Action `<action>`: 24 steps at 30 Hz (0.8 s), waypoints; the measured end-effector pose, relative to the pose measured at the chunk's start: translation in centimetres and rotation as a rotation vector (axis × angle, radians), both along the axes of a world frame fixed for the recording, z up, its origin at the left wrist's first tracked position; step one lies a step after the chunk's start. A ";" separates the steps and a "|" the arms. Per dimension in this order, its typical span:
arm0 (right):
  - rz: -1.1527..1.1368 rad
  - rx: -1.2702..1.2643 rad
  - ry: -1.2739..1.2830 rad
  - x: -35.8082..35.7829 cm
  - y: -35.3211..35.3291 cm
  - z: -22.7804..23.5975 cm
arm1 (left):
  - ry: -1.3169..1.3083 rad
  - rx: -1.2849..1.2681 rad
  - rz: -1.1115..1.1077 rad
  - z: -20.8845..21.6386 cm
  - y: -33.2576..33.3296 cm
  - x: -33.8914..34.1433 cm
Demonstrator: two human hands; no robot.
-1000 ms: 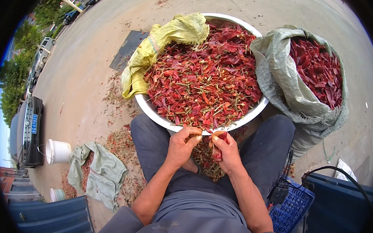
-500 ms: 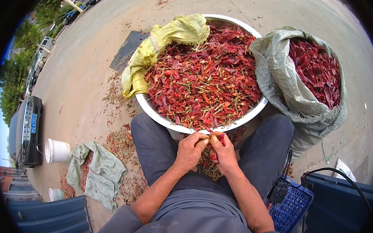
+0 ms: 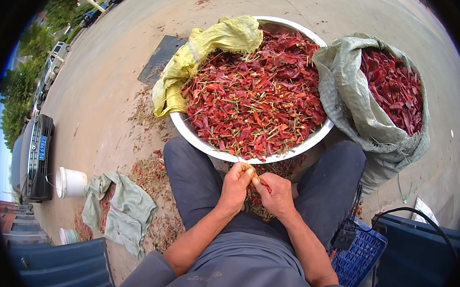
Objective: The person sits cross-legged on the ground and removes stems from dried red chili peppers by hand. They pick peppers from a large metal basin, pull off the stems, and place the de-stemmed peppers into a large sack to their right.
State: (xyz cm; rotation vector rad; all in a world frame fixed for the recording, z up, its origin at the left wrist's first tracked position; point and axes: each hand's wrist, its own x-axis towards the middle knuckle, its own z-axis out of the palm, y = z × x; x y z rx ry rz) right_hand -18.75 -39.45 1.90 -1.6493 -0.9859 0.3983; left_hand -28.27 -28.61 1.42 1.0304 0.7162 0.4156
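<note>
My left hand (image 3: pixel 234 189) and my right hand (image 3: pixel 276 195) meet in front of my lap, just below the near rim of a wide metal basin (image 3: pixel 203 146). Between thumb and fingers, my right hand grips a dried red chili pepper (image 3: pixel 266 186), mostly hidden by the hand. The left hand is closed in a pinch at the pepper's other end; a small yellowish-brown bit shows there, too small to make out clearly. Heaped in the basin are dried red chili peppers (image 3: pixel 259 103) with many pale stems among them.
A yellow woven sack (image 3: pixel 177 82) drapes over the basin's left rim. To its right stands a grey woven sack (image 3: pixel 344 82) full of red chilies. At left are a white bucket (image 3: pixel 72 183) and a pale green sack (image 3: pixel 126 211); a blue crate (image 3: pixel 362 257) is at my right.
My right hand has turned over its grip and shifted slightly down, so less of the red pepper shows. My left hand stays pinched beside it.
</note>
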 end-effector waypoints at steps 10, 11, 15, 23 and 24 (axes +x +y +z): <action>0.246 -0.063 0.936 -1.9 -2.7 0.0 | 0.440 0.857 -0.405 2.1 2.1 -1.0; 0.276 -0.027 1.156 -1.4 -3.0 -0.8 | 0.434 0.896 -0.292 2.3 2.8 -0.3; 0.314 0.056 1.360 -1.0 -2.7 -1.0 | 0.346 1.249 -0.044 2.2 6.5 4.1; 0.447 -0.243 1.212 -2.5 -2.4 -0.3 | 0.374 1.292 -0.132 0.0 10.4 6.9; 0.427 -0.237 1.213 -2.7 -2.4 -0.8 | 0.400 1.151 -0.095 0.0 10.4 6.8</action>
